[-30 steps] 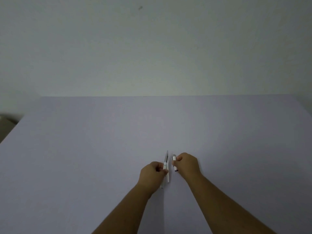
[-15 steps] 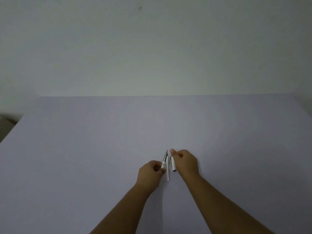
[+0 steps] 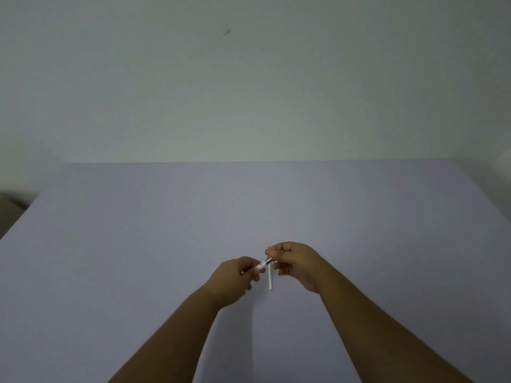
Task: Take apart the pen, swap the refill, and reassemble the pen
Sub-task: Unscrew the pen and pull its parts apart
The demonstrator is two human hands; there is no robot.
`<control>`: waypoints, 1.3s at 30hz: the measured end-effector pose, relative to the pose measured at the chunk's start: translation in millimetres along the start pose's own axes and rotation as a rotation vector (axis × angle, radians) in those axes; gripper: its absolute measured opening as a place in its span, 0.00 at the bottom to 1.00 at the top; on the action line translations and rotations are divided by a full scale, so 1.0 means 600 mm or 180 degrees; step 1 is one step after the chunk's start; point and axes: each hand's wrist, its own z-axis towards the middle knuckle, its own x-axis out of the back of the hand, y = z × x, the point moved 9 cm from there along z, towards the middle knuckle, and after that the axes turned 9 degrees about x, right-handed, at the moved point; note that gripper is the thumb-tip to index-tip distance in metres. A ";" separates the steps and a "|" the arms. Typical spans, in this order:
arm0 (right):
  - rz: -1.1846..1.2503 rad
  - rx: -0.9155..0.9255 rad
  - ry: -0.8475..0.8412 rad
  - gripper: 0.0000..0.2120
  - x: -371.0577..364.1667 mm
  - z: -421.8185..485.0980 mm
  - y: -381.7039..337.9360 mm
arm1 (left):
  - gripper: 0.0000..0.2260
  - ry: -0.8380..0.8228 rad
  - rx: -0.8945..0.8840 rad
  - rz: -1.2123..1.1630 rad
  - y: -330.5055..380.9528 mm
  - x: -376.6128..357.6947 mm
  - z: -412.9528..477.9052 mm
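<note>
The head camera is the only view, and it looks down on a pale lilac table that stands against a plain wall. Both forearms reach forward, and the hands meet near the middle of the table.

The left hand is curled, and its fingertips pinch one end of the pen, a short whitish barrel with a darker grey section. The right hand is also closed, with thumb and fingers gripping the other end. The pen lies slanted between them and is lifted off the table. I judge that this two-hand hold lets the person twist or pull the halves against each other, for opening or for closing.

Just below the hands, a thin white refill lies on the table, pointing away from the person, probably put aside within easy reach. Whether it is the old or the new one cannot be told.
</note>
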 end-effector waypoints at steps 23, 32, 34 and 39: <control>-0.0725 0.0170 -0.0130 0.03 0.001 -0.033 -0.037 | 0.11 0.0532 -0.0750 0.1351 0.061 0.022 -0.035; -0.0674 0.0199 -0.0130 0.03 0.007 -0.039 -0.041 | 0.11 0.0577 -0.0845 0.1426 0.075 0.022 -0.041; -0.0795 0.0301 -0.0200 0.04 0.004 -0.040 -0.045 | 0.11 0.0594 -0.0834 0.1419 0.077 0.022 -0.043; -0.0624 0.0161 -0.0151 0.07 0.001 -0.049 -0.043 | 0.11 0.0606 -0.0838 0.1420 0.076 0.022 -0.047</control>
